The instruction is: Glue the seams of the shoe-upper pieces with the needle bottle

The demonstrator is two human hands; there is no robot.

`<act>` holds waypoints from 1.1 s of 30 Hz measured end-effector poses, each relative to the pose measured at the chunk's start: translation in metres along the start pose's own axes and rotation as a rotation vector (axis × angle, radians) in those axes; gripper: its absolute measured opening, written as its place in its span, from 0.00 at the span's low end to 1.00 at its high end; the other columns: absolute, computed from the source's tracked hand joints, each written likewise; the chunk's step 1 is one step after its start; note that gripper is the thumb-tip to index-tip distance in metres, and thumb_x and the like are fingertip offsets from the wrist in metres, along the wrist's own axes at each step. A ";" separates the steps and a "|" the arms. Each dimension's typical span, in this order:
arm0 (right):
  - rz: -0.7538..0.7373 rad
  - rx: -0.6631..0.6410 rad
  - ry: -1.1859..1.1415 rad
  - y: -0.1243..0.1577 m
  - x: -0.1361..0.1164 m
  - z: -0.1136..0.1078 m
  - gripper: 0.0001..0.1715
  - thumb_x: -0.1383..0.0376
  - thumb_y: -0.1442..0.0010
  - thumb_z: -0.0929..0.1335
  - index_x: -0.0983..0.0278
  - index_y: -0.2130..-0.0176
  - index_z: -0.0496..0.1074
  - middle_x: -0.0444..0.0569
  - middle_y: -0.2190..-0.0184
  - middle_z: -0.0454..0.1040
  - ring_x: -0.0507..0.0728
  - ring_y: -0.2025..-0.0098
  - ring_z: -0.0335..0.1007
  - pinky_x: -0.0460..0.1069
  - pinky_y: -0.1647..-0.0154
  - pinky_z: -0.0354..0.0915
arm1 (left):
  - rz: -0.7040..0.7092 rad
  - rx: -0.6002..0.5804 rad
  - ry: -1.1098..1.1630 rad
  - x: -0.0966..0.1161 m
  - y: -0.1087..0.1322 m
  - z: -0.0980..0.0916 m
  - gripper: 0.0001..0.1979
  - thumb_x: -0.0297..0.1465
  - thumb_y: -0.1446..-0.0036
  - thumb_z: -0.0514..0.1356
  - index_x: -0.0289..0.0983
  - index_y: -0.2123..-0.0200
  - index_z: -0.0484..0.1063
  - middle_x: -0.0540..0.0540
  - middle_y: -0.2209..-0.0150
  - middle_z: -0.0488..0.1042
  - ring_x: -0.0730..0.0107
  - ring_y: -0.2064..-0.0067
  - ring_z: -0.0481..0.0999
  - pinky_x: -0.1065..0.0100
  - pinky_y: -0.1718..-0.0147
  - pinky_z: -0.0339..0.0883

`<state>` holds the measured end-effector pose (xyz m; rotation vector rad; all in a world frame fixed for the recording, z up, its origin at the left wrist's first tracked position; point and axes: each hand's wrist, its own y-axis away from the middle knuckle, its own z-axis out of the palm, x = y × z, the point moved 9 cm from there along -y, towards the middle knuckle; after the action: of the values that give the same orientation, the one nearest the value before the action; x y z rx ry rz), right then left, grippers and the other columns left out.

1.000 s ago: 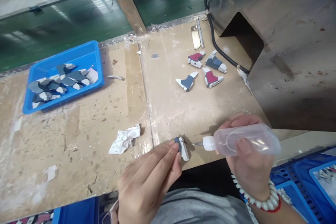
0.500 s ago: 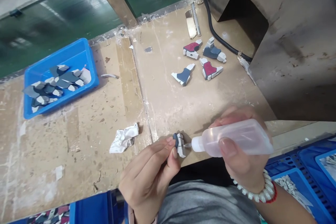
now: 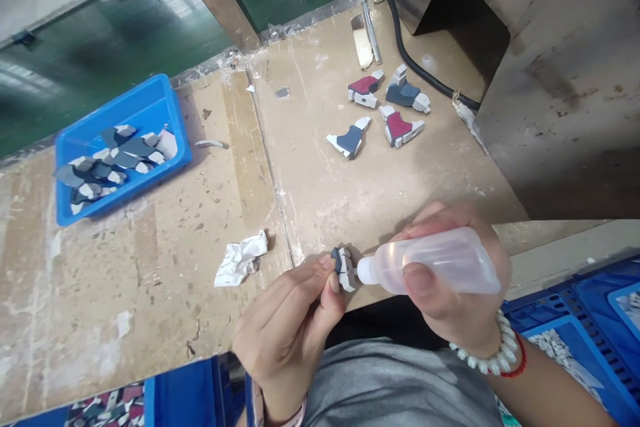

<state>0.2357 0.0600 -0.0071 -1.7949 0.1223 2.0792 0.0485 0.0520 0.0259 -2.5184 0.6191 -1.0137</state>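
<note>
My left hand [image 3: 295, 320] pinches a small blue-grey and white piece [image 3: 346, 269] at the table's near edge. In my right hand [image 3: 450, 287] is a translucent squeeze bottle [image 3: 435, 260], lying nearly level, its white cap and thin tip pointing left at the piece. The tip meets or almost touches the piece's white side; the exact contact is too small to tell. Beyond my hands lie a dark blue and white piece [image 3: 350, 140], another blue one [image 3: 406, 95], and two red and white ones [image 3: 400, 127].
A blue tray [image 3: 177, 120] of grey and white pieces stands at left, with crumpled white tissue [image 3: 241, 259] nearer. A metal housing [image 3: 565, 93] and black cable [image 3: 400, 40] are at right. Blue bins sit below the table [image 3: 210, 213].
The bottle and my right hand have shifted slightly left, bringing the tip closer to the piece. My left hand still holds the piece. The whole view has shifted a little.
</note>
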 end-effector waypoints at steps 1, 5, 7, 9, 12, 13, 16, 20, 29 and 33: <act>0.001 0.002 -0.010 0.000 0.000 0.000 0.12 0.61 0.44 0.76 0.56 0.62 0.71 0.44 0.72 0.73 0.56 0.73 0.69 0.52 0.76 0.67 | 0.000 0.003 0.002 0.000 0.000 0.000 0.11 0.16 0.47 0.68 0.35 0.64 0.79 0.47 0.63 0.83 0.66 0.62 0.83 0.67 0.60 0.78; 0.014 0.020 -0.032 0.000 0.002 -0.001 0.11 0.61 0.44 0.75 0.57 0.63 0.71 0.43 0.73 0.73 0.55 0.74 0.69 0.51 0.77 0.66 | -0.014 0.003 -0.004 -0.001 -0.001 0.000 0.10 0.17 0.47 0.68 0.35 0.65 0.79 0.46 0.64 0.83 0.66 0.62 0.83 0.68 0.60 0.78; 0.012 0.027 -0.037 0.000 0.003 -0.001 0.09 0.63 0.43 0.74 0.57 0.63 0.71 0.43 0.73 0.73 0.55 0.74 0.69 0.51 0.77 0.66 | -0.016 0.000 -0.005 -0.001 -0.001 0.001 0.09 0.17 0.46 0.68 0.35 0.65 0.79 0.47 0.64 0.82 0.67 0.62 0.83 0.68 0.60 0.78; 0.008 0.035 -0.033 0.000 0.004 -0.002 0.09 0.63 0.43 0.74 0.57 0.63 0.71 0.43 0.73 0.73 0.55 0.74 0.69 0.51 0.76 0.67 | -0.018 -0.001 -0.007 -0.001 -0.002 0.000 0.09 0.17 0.46 0.68 0.36 0.64 0.79 0.47 0.64 0.82 0.68 0.62 0.83 0.68 0.61 0.78; 0.000 0.061 -0.020 -0.001 0.004 -0.004 0.09 0.61 0.43 0.75 0.57 0.64 0.71 0.43 0.74 0.72 0.56 0.74 0.69 0.51 0.76 0.67 | -0.028 0.002 -0.010 -0.001 -0.002 0.000 0.08 0.18 0.45 0.67 0.36 0.65 0.79 0.48 0.65 0.82 0.68 0.63 0.83 0.69 0.62 0.78; -0.003 0.067 -0.014 -0.001 0.003 -0.005 0.10 0.60 0.43 0.75 0.57 0.65 0.72 0.43 0.74 0.72 0.55 0.74 0.69 0.51 0.77 0.66 | -0.030 0.003 -0.011 -0.001 -0.002 0.000 0.07 0.19 0.44 0.67 0.36 0.66 0.78 0.47 0.65 0.82 0.67 0.63 0.83 0.69 0.62 0.78; -0.021 0.070 0.008 -0.001 0.002 -0.006 0.11 0.58 0.43 0.76 0.57 0.65 0.72 0.43 0.74 0.72 0.54 0.74 0.68 0.50 0.77 0.65 | -0.025 0.001 -0.012 0.000 -0.002 0.001 0.07 0.19 0.44 0.67 0.35 0.67 0.78 0.47 0.65 0.82 0.68 0.64 0.83 0.70 0.62 0.77; -0.028 0.064 -0.005 0.000 0.001 -0.005 0.13 0.59 0.44 0.77 0.58 0.63 0.72 0.43 0.72 0.72 0.54 0.73 0.68 0.49 0.76 0.67 | -0.028 -0.019 0.009 -0.003 -0.002 0.001 0.08 0.18 0.44 0.66 0.35 0.64 0.78 0.47 0.64 0.82 0.69 0.62 0.83 0.71 0.60 0.77; 0.044 0.113 0.022 0.006 0.017 -0.010 0.14 0.57 0.45 0.76 0.58 0.62 0.72 0.45 0.71 0.73 0.56 0.72 0.71 0.49 0.77 0.67 | 0.023 -0.063 0.005 -0.005 0.007 0.003 0.14 0.24 0.40 0.66 0.36 0.51 0.76 0.43 0.55 0.81 0.64 0.56 0.83 0.68 0.52 0.80; 0.082 0.329 -0.104 0.007 0.022 -0.031 0.16 0.56 0.44 0.76 0.59 0.60 0.70 0.43 0.71 0.74 0.54 0.74 0.71 0.46 0.80 0.66 | 0.032 -0.003 0.011 -0.008 0.008 0.001 0.12 0.23 0.38 0.63 0.38 0.51 0.76 0.46 0.57 0.83 0.67 0.58 0.84 0.70 0.53 0.80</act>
<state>0.2595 0.0490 -0.0352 -1.5052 0.4865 2.0613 0.0421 0.0492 0.0169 -2.4992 0.6627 -1.0172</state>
